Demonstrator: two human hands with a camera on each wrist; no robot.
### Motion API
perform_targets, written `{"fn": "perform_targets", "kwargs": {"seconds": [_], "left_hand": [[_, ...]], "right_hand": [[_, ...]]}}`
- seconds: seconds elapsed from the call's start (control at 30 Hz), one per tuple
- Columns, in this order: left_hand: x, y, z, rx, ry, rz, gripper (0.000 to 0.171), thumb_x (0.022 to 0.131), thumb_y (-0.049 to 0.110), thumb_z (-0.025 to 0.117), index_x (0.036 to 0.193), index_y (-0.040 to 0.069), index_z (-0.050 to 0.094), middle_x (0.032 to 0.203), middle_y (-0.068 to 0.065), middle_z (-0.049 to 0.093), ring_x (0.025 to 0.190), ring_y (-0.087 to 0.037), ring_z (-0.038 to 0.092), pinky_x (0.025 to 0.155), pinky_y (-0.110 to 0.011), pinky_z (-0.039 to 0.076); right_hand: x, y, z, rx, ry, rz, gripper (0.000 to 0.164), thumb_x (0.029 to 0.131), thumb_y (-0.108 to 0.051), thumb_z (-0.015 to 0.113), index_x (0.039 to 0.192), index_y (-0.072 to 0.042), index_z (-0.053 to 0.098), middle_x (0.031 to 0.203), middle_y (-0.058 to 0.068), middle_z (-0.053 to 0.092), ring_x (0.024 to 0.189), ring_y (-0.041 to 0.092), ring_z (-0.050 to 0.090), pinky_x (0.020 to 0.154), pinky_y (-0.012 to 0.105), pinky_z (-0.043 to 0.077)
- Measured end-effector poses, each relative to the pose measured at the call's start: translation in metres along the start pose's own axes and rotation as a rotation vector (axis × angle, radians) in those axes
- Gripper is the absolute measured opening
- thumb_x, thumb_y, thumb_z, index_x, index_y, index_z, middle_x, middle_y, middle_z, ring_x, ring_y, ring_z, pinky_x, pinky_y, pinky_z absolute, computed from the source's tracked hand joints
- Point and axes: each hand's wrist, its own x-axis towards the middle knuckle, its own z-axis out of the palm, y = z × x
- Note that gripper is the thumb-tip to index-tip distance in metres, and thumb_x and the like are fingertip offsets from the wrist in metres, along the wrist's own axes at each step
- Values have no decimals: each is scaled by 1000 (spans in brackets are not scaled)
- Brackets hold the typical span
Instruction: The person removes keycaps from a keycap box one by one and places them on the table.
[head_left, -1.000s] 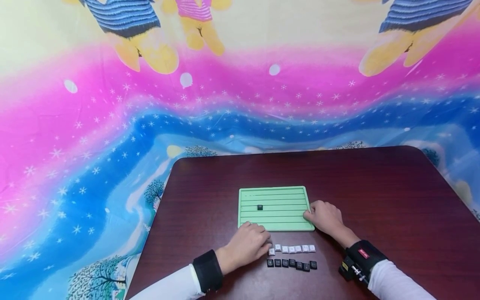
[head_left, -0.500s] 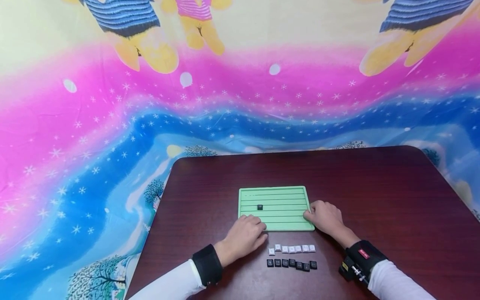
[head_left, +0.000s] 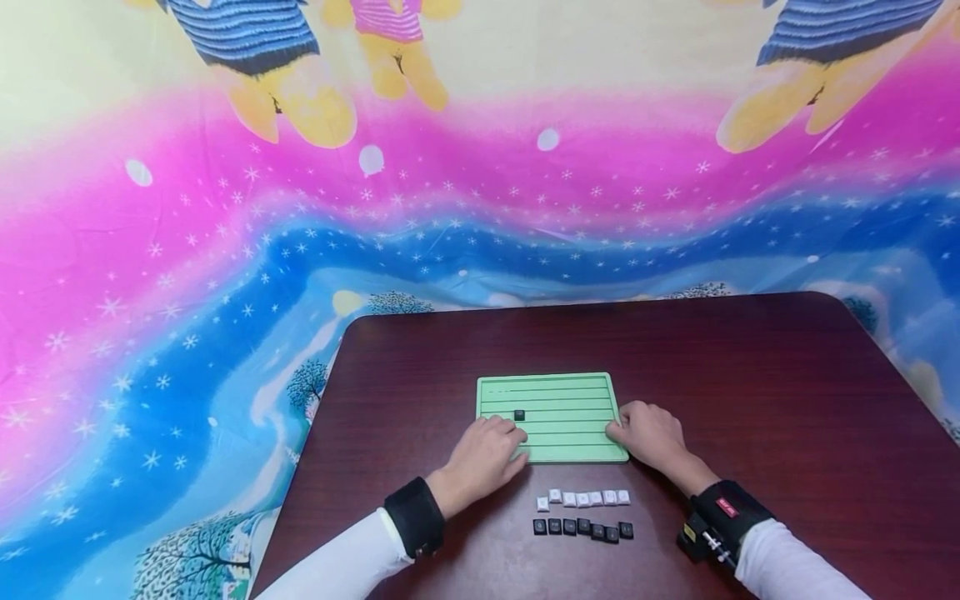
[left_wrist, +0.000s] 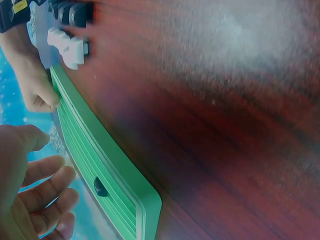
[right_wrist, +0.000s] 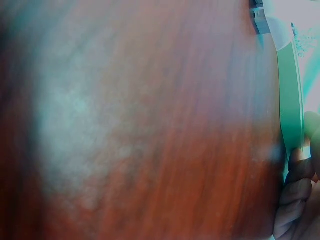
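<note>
A green grooved tray [head_left: 570, 451] lies on the table with one black keycap [head_left: 520, 415] on it. My left hand [head_left: 483, 454] is over the tray's near left part, just below that keycap. In the left wrist view the fingers [left_wrist: 47, 192] of this hand are loosely bent and apart, holding nothing. My right hand [head_left: 651, 435] grips the tray's right edge near its front corner, thumb on the rim and the other fingers curled at the side. The right wrist view shows the curled fingers [right_wrist: 295, 200] against the tray's edge [right_wrist: 291, 100].
In front of the tray lies an uneven row of several white keycaps [head_left: 583, 500]. Nearer still is a row of several black keycaps [head_left: 583, 526]. The dark wooden table [head_left: 787, 400] ends at a patterned cloth [head_left: 465, 250] behind it.
My left hand has moved from beside the leftmost white keycap, up and slightly left, over the tray. The right hand and the keycaps have stayed put.
</note>
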Motion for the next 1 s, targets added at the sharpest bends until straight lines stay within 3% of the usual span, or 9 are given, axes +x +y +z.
{"fn": "perform_targets", "kwargs": {"seconds": [0.4,1.0], "left_hand": [[10,-16,8,25,-16,-52,24,86,33,58,98,16,70,89,3,65,82,-14,58,69,-29,47],[24,-27,14,8,-42,-104,23,85,31,61,100,16,69,90,4,64,81,-14,57,70,-30,47]], "right_hand": [[1,2,2,-1,-7,-1,33,72,-24,56,51,-18,32,48,-8,21,46,11,16,43,27,14],[0,0,-1,8,-14,2,34,73,-23,56,51,-18,31,48,-8,21,46,11,16,44,27,13]]}}
